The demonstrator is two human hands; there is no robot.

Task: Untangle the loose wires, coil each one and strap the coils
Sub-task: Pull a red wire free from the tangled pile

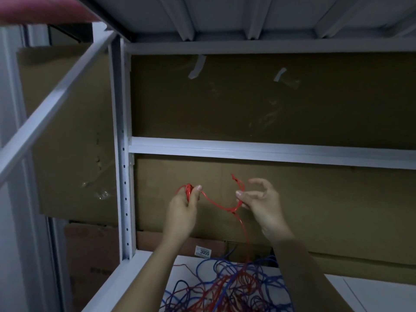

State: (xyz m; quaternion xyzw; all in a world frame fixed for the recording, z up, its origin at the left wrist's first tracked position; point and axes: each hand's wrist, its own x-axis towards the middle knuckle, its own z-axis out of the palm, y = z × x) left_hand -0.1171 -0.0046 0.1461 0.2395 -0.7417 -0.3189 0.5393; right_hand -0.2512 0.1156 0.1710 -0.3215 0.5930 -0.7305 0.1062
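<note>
Both hands are raised in front of the cardboard backing of a metal shelf. My left hand (182,207) grips a small bunch of red wire loops (188,191). From it a red wire (219,206) sags across to my right hand (258,200), which pinches it between thumb and fingers. A kinked end of that wire sticks up above the right hand. Another strand drops from a small knot down into a tangled heap of red and blue wires (227,287) lying on the white shelf surface (364,289).
A white shelf upright (122,154) stands left of my hands and a white crossbar (270,150) runs above them. Brown cardboard (270,97) with tape strips lines the back. A box with a label reading 3055 (204,252) sits behind the heap.
</note>
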